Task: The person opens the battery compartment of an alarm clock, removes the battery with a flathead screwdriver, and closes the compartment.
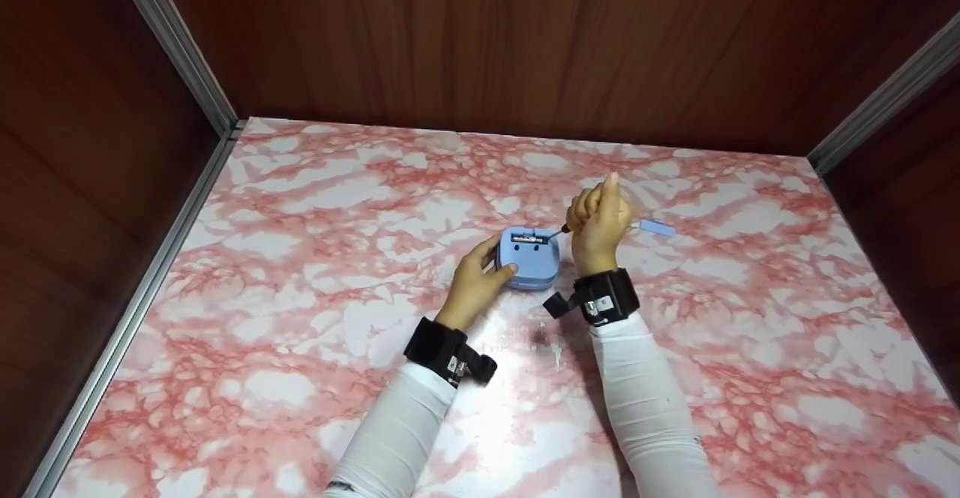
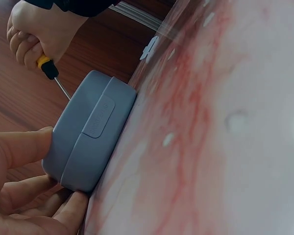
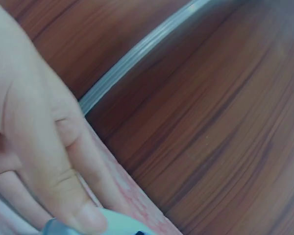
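A light blue rounded case (image 1: 531, 264) rests on the table, its upper face showing an open slot (image 1: 529, 239) with something metallic inside and two dark holes. My left hand (image 1: 474, 282) holds its left side, thumb on the upper face and fingers against the side. In the left wrist view, a rounded tab (image 2: 99, 117) shows on the case's side. My right hand (image 1: 601, 222) grips a screwdriver (image 2: 49, 67) with a yellow and black handle. Its metal shaft slants down to the slot's right end; the tip is hidden in the left wrist view.
A small blue cover piece (image 1: 657, 228) lies on the table to the right of my right hand. The table (image 1: 337, 273) has a red and white marbled top. Dark wood panels (image 1: 480, 48) with metal corner strips stand behind and on both sides.
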The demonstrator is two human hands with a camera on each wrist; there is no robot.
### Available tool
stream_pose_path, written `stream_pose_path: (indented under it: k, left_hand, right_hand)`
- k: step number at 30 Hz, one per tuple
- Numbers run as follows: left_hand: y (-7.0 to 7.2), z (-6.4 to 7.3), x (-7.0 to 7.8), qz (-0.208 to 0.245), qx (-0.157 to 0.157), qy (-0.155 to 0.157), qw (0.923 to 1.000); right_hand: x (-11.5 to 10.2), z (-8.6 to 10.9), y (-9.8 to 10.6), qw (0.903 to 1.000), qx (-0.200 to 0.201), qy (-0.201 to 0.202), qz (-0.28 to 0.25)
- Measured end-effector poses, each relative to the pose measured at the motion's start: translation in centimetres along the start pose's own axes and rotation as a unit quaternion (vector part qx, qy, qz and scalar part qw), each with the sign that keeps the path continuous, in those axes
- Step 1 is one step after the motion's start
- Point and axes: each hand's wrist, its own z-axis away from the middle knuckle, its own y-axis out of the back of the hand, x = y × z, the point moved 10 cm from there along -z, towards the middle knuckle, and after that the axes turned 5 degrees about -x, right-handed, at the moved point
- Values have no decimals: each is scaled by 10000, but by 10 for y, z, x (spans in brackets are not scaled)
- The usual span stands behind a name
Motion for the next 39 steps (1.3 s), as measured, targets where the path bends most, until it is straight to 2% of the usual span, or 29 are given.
stream_pose_path:
  k: [6, 10, 14, 20, 27, 39]
  left_hand:
    - [0, -1, 1, -53, -13, -23, 10000]
    - [0, 0, 0, -84, 10, 43, 10000]
    - [1, 0, -2, -19, 3, 116, 9999]
    - [2, 2, -1, 10, -8, 129, 9999]
    - [3, 2, -2, -11, 43, 186, 9998]
    - [0, 2, -1, -61, -13, 182, 9998]
  right_hand:
    - [4, 1, -1, 9998, -27, -80, 178]
    - [4, -2, 2, 9998, 38, -203, -51]
    - [6, -5, 15, 9972, 356, -352, -551]
    - [11, -4, 34, 9852, 1007, -556, -1274]
    - [14, -2, 45, 9780, 1388, -660, -1408]
    - [15, 2, 54, 9696, 1632, -768, -1655]
